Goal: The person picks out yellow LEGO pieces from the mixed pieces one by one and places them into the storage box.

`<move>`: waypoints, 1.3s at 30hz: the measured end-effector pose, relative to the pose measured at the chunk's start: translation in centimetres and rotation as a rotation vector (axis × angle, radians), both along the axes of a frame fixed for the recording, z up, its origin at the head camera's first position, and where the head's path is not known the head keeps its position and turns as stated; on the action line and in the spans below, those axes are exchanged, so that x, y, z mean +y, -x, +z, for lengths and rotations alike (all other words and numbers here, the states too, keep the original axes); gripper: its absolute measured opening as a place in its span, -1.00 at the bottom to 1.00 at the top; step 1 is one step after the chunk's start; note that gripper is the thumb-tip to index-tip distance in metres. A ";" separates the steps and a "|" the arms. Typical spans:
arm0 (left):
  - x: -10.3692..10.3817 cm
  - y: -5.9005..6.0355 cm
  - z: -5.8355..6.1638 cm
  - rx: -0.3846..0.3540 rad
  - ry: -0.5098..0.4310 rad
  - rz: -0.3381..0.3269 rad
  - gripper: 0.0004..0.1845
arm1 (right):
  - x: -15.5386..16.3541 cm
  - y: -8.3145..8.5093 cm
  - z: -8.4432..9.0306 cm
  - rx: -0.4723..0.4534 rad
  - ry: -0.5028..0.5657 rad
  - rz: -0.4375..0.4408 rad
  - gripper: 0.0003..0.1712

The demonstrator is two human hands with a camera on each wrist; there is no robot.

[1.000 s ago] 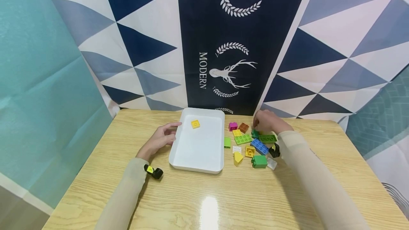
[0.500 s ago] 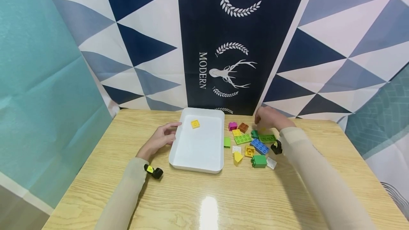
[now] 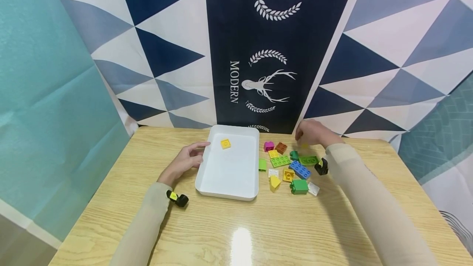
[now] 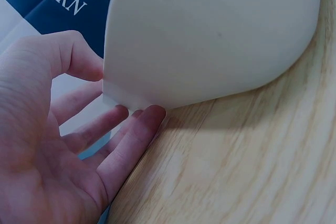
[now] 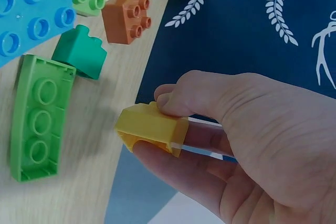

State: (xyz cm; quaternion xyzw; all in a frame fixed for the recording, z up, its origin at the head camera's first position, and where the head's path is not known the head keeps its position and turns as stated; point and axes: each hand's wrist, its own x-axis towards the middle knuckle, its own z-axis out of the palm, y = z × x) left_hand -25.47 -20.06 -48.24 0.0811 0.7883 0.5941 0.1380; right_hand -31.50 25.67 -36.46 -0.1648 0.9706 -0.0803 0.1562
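Observation:
My right hand (image 3: 308, 132) is raised just above the far side of a heap of toy bricks and pinches a small yellow brick (image 5: 151, 125) between thumb and fingers; in the head view that yellow brick (image 3: 304, 145) peeks out below the hand. My left hand (image 3: 186, 158) rests on the table with straight fingers (image 4: 118, 150) touching the left wall of the white tray (image 3: 229, 175). The tray's outer wall (image 4: 210, 30) fills the left wrist view. One yellow brick (image 3: 226, 143) lies inside the tray near its far end.
Loose bricks lie right of the tray: a pink one (image 3: 269, 146), an orange one (image 3: 281, 147), a blue plate (image 3: 300, 169), a light green plate (image 3: 281, 160), a dark green block (image 3: 299, 186). A patterned cloth hangs behind the table.
My right hand has lifted off the brick heap and drawn back toward the far edge, carrying the yellow brick. The left hand and the tray have stayed put.

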 end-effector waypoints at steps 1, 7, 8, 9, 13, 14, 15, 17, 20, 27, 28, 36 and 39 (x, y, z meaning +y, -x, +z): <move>0.0 0.0 0.0 -0.001 0.001 0.000 -0.21 | 0.0 0.0 0.1 0.005 -0.003 0.002 -0.78; 0.0 0.1 -0.2 0.001 0.002 -0.001 -0.21 | 0.0 0.4 0.8 0.005 0.012 -0.018 -0.77; 0.0 0.1 -0.2 0.003 0.003 -0.003 -0.21 | 0.0 0.5 0.9 0.004 0.017 -0.019 -0.76; 0.0 0.1 -0.2 0.005 0.005 -0.003 -0.21 | 0.0 0.7 0.9 0.002 0.022 -0.021 -0.76; -0.1 0.0 -0.3 0.009 0.007 -0.005 -0.21 | 0.5 2.1 0.4 -0.002 0.021 -0.031 -0.75; -0.1 0.0 -0.3 0.009 0.007 -0.004 -0.22 | 0.5 2.1 0.5 0.000 0.020 -0.030 -0.75; -0.1 -0.1 -0.3 0.006 0.006 -0.002 -0.22 | 0.5 2.1 0.6 -0.001 0.021 -0.035 -0.75; -0.1 -0.1 -0.2 0.001 0.005 -0.001 -0.21 | 0.3 1.7 1.0 0.001 0.022 -0.038 -0.74; -0.1 -0.1 -0.2 -0.003 0.008 0.004 -0.21 | 0.0 1.0 1.4 -0.009 0.029 -0.042 -0.74; -0.2 -0.1 -0.2 0.017 0.010 -0.016 -0.19 | -0.1 1.2 0.2 -0.004 0.001 -0.043 -0.78; -0.2 -0.1 -0.2 0.016 0.008 -0.018 -0.19 | -0.1 1.2 0.2 0.002 -0.002 -0.043 -0.78; -0.1 0.0 -0.1 0.001 0.001 -0.007 -0.19 | -0.8 1.0 0.1 0.009 -0.015 -0.026 -0.78; -0.1 0.1 -0.2 0.002 0.008 -0.007 -0.19 | -0.8 1.5 -0.4 0.007 -0.017 -0.007 -0.79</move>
